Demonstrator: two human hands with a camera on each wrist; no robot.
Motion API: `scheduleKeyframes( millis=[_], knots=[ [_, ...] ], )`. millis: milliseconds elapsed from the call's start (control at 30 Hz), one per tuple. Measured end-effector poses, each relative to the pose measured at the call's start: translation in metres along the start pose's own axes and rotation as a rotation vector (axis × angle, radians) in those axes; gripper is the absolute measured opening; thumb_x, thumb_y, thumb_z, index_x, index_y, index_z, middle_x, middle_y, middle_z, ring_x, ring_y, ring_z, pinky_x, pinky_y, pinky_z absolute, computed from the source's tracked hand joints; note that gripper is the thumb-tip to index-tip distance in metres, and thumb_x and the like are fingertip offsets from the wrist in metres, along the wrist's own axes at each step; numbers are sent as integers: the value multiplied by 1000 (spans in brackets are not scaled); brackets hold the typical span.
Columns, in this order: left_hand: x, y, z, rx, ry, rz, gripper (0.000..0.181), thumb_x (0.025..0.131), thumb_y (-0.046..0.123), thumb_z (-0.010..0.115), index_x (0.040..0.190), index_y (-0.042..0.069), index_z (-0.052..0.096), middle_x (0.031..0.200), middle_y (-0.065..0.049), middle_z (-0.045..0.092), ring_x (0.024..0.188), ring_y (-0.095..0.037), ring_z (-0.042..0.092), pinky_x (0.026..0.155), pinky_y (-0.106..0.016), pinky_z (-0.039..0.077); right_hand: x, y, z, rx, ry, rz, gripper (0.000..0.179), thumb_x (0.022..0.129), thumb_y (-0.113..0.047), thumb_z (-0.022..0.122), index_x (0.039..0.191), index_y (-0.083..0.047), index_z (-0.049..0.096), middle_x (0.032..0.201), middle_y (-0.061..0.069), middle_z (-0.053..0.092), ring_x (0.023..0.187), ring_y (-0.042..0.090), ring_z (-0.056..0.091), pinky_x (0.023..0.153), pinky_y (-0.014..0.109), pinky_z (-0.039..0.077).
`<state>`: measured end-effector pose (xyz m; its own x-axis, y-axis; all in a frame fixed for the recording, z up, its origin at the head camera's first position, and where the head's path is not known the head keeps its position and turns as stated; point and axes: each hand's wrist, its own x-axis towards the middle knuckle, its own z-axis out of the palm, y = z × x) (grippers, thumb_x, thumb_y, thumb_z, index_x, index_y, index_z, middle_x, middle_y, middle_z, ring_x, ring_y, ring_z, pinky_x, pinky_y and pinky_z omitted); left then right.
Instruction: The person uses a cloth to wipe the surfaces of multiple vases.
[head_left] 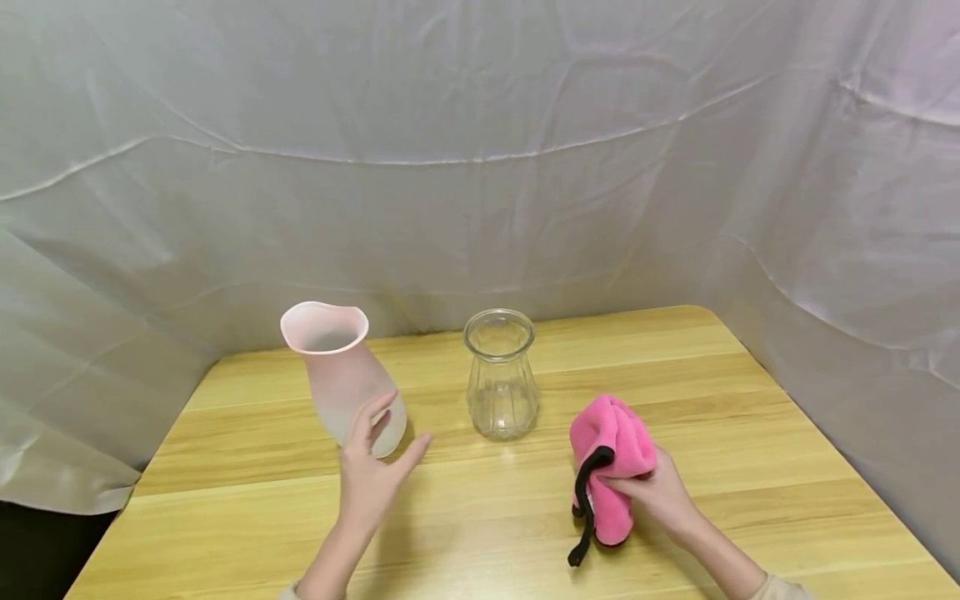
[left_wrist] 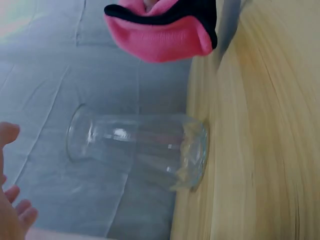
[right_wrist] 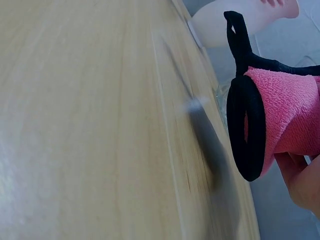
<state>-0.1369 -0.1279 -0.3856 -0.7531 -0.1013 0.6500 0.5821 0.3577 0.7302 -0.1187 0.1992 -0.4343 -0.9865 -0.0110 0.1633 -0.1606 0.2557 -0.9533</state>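
The head view is bright, with pale sheen on the tabletop (head_left: 465, 533). Both wrist views look bluer and softer — a glow lights the left one's upper-left corner, glints dot the glass jar (left_wrist: 135, 145), and a blurred shadow lies near the pink cloth (right_wrist: 280, 105) in the right.

From the head view, I see my left forearm (head_left: 333, 550) rising from the lower edge, left of centre, to a left hand (head_left: 367, 479) whose thumb (head_left: 412, 454) stands apart from lightly bent fingers (head_left: 363, 423). My right forearm (head_left: 723, 554) slants in at lower right; the right hand (head_left: 654, 493) is curled in a grip. In my wrist views, left digits occupy the left edge, the gripping hand the right.
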Motion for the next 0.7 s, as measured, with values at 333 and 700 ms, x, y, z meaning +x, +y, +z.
scheduleKeyframes(
  millis=[333,700],
  knots=[
    [4,-18,-32,53,287,81,64,59,-17,71,118,-14,46,120,-25,45,115,-16,43,103,-25,36,0,0,-1,-6,3,-5,39,72,1,71,107,7,53,90,-14,61,83,2,58,74,18,51],
    [10,-51,-36,202,303,-181,80,66,6,79,132,-3,35,133,-14,35,121,-24,34,104,-38,34,0,1,-1,14,3,-26,40,72,3,70,107,9,53,90,-16,61,82,2,58,73,18,51]
  ],
)
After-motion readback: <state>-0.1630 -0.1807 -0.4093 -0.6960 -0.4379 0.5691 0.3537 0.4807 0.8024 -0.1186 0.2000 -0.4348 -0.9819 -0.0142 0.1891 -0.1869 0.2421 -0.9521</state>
